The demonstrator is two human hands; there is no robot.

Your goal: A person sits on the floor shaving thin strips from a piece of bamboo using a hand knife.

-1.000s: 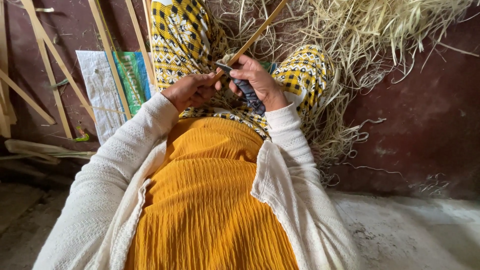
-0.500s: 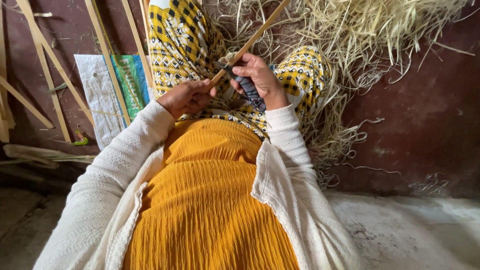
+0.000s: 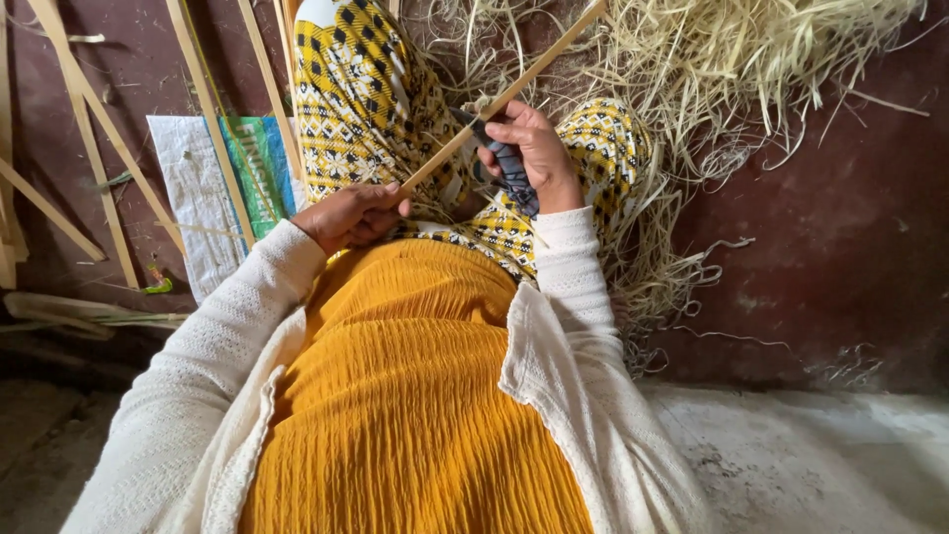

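Bamboo strip point(image 3: 514, 89) runs from left hand point(image 3: 348, 216) grip past right hand point(image 3: 529, 150) clutching knife point(image 3: 506, 163).

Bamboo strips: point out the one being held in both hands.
It is the bamboo strip running diagonally over the lap, its lower end in the left hand, with the right hand gripping it mid-length. The other strips lie untouched on the floor.

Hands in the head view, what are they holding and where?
Left hand grips the long thin bamboo strip at its near end; right hand holds a dark knife by its handle.
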